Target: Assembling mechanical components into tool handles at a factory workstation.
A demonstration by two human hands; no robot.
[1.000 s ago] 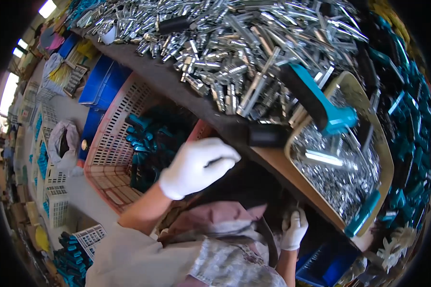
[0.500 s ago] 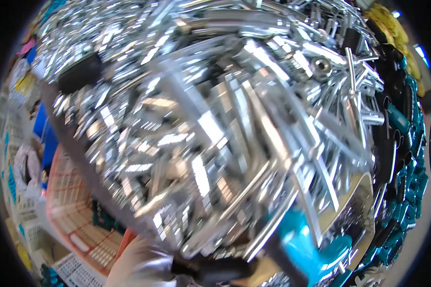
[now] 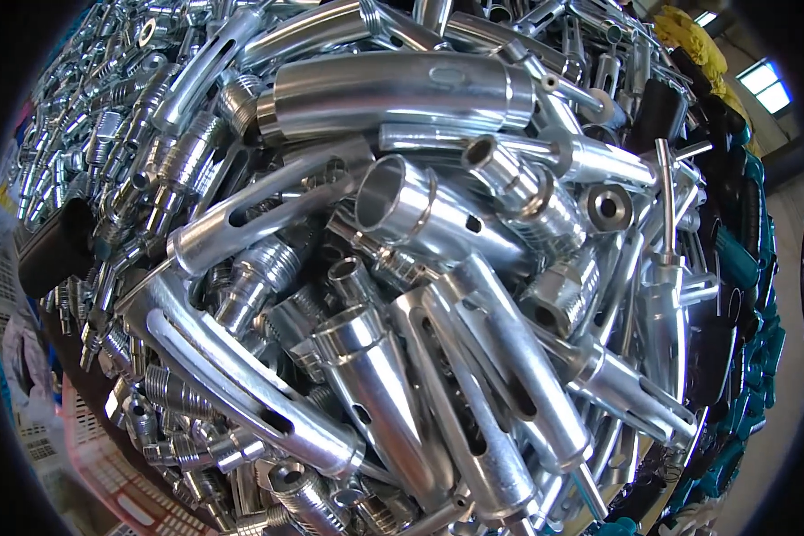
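Shiny slotted metal tubes [image 3: 473, 357] heaped everywhere, filling the view; teal-and-black handles [image 3: 741, 268] along right edge; neither hand visible, grip unknowable.

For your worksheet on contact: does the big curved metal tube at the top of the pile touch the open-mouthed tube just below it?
Cannot tell. In the head view the curved tube overlaps the open-mouthed tube, but stacked parts hide any contact or gap.

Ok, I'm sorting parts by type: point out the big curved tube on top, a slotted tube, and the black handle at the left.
big curved tube [image 3: 393, 89], head view, mid-body.
slotted tube [image 3: 241, 375], head view, beside its slot.
black handle [image 3: 55, 246], head view, middle.
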